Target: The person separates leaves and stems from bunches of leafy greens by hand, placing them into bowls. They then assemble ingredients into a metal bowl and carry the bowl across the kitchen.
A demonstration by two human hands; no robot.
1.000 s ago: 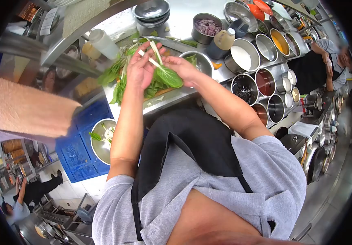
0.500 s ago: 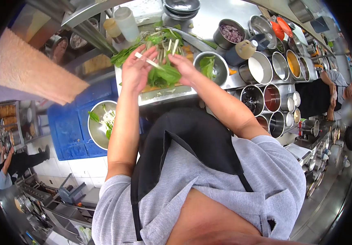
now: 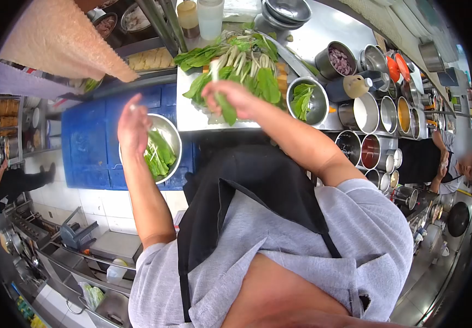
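Note:
My left hand (image 3: 132, 131) is over the left edge of a steel bowl (image 3: 178, 150) with cut leafy greens (image 3: 160, 154) inside. Its blurred fingers look parted, and I make out no leaf in them. At the front of the worktop, my right hand (image 3: 233, 98) pinches a leafy green (image 3: 225, 109), its pale stalk pointing up and its leaf hanging down. Behind that hand a heap of leafy greens (image 3: 247, 60) with white stalks covers a board. A smaller steel bowl (image 3: 323, 104) to the right holds a few green leaves (image 3: 301, 101).
The left bowl stands on a blue lid (image 3: 91, 147) below worktop height. Squeeze bottles (image 3: 210, 19) and stacked bowls (image 3: 288, 13) are at the back. Pots of sauces (image 3: 370, 152) line the right. A pinkish slab (image 3: 71, 38) juts in upper left. Other people stand at both sides.
My left hand has moved from the worktop down left to the bowl, which now shows more leaves. The right hand has shifted slightly left and holds a leafy green. My view has shifted.

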